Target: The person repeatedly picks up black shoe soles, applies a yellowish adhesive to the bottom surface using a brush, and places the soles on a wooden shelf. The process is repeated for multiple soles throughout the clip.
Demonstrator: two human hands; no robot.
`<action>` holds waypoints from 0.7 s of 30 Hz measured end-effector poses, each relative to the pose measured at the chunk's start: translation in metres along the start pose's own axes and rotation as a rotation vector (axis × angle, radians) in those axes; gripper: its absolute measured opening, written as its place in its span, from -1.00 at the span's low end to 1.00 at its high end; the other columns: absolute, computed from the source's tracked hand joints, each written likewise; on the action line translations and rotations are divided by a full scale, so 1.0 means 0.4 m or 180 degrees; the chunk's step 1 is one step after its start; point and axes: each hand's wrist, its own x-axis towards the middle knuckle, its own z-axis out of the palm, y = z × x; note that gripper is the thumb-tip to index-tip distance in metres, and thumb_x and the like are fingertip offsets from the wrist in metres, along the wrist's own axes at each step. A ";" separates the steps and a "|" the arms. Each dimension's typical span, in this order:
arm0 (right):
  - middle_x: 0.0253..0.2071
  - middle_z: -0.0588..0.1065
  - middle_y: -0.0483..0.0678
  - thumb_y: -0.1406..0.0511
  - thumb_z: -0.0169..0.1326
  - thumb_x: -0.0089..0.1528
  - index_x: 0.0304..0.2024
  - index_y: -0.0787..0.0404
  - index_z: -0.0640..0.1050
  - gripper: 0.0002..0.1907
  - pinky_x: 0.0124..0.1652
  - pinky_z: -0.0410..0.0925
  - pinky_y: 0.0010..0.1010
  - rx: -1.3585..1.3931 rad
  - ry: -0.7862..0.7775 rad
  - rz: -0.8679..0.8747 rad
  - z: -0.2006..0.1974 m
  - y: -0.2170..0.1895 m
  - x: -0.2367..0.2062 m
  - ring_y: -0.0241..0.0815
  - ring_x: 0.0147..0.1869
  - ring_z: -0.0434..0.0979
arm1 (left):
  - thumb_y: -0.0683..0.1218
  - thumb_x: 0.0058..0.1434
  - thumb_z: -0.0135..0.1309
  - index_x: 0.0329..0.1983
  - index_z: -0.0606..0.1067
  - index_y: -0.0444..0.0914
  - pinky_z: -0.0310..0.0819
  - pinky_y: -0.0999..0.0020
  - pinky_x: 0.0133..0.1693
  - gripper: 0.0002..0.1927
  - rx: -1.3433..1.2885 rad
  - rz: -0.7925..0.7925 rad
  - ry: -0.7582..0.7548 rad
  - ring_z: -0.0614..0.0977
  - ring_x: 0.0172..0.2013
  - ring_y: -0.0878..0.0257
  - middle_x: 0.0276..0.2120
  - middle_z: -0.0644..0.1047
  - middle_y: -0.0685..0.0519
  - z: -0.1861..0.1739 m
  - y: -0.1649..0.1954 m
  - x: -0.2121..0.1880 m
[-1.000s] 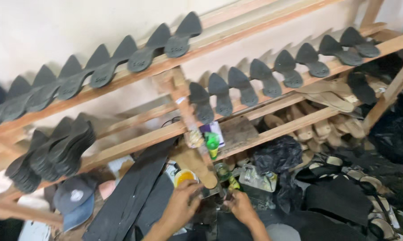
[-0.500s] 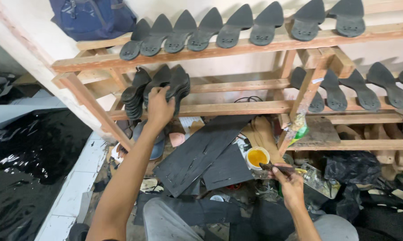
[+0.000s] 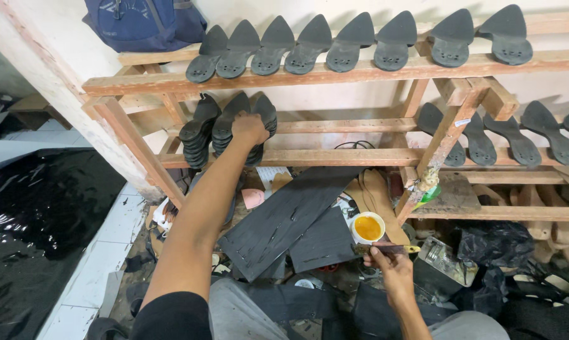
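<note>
The left hand [image 3: 250, 128] clasped stacked black rubber soles [image 3: 234, 129] (best lifted singly); the right hand [image 3: 391, 267] pinched a glue brush [image 3: 385, 249].

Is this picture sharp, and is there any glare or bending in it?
Head view: mostly sharp, lit softly from above; white glare streaks the black sheet at the left; the wide lens bows the wooden rack and the post beside it; the left hand on the stacked soles and the right hand by the glue cup show little blur; the lower right corner is dim.
</note>
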 end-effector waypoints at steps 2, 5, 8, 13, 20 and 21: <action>-0.26 0.58 0.11 0.42 0.16 0.24 -0.04 0.45 0.53 -0.74 -0.22 0.54 -0.26 0.0038 -0.0026 0.0008 -0.006 0.001 -0.003 -0.10 -0.26 0.63 | 0.13 0.05 0.26 0.28 0.43 -0.19 0.37 -0.02 0.20 -0.28 -0.0026 -0.0071 -0.0211 0.38 0.27 -0.20 0.29 0.34 -0.26 -0.001 0.002 0.004; -0.27 0.58 0.11 0.42 0.16 0.24 -0.05 0.46 0.53 -0.74 -0.22 0.54 -0.25 0.0033 0.0017 0.0048 -0.016 -0.001 -0.004 -0.09 -0.26 0.64 | 0.06 0.09 0.23 0.29 0.44 -0.16 0.36 -0.09 0.21 -0.34 -0.0156 -0.0145 -0.0167 0.37 0.28 -0.25 0.29 0.36 -0.25 0.002 0.000 0.000; -0.28 0.57 0.10 0.42 0.16 0.24 -0.03 0.45 0.53 -0.74 -0.22 0.54 -0.27 0.0083 0.0021 -0.0049 -0.025 -0.008 -0.001 -0.11 -0.26 0.63 | 0.00 0.14 0.19 0.29 0.44 -0.12 0.32 -0.18 0.18 -0.40 -0.0188 -0.0154 0.0270 0.36 0.24 -0.30 0.25 0.34 -0.31 0.008 0.002 -0.010; -0.25 0.58 0.09 0.40 0.13 0.27 -0.02 0.44 0.54 -0.74 -0.22 0.51 -0.29 0.0043 0.0096 -0.0049 -0.018 -0.027 0.012 -0.13 -0.26 0.62 | 0.03 0.10 0.27 0.31 0.42 -0.03 0.38 -0.22 0.08 -0.34 -0.0747 0.0033 0.0675 0.36 0.22 -0.28 0.15 0.37 -0.36 0.017 0.072 -0.071; -0.27 0.58 0.16 0.37 0.14 0.28 0.00 0.41 0.51 -0.72 -0.21 0.52 -0.28 0.0084 0.0112 0.0155 0.015 -0.037 0.006 -0.08 -0.27 0.64 | -0.08 -0.02 0.31 0.25 0.50 -0.02 0.40 -0.03 0.15 -0.33 -0.0682 0.0887 0.0935 0.34 0.24 -0.33 0.17 0.40 -0.36 0.088 0.243 -0.138; -0.28 0.58 0.17 0.37 0.14 0.27 0.00 0.41 0.51 -0.72 -0.22 0.52 -0.27 0.0094 0.0112 0.0143 0.010 -0.037 0.003 -0.08 -0.28 0.63 | -0.07 -0.03 0.32 0.23 0.50 -0.04 0.38 -0.04 0.15 -0.33 -0.0778 0.0789 0.0732 0.35 0.23 -0.29 0.16 0.40 -0.33 0.093 0.252 -0.138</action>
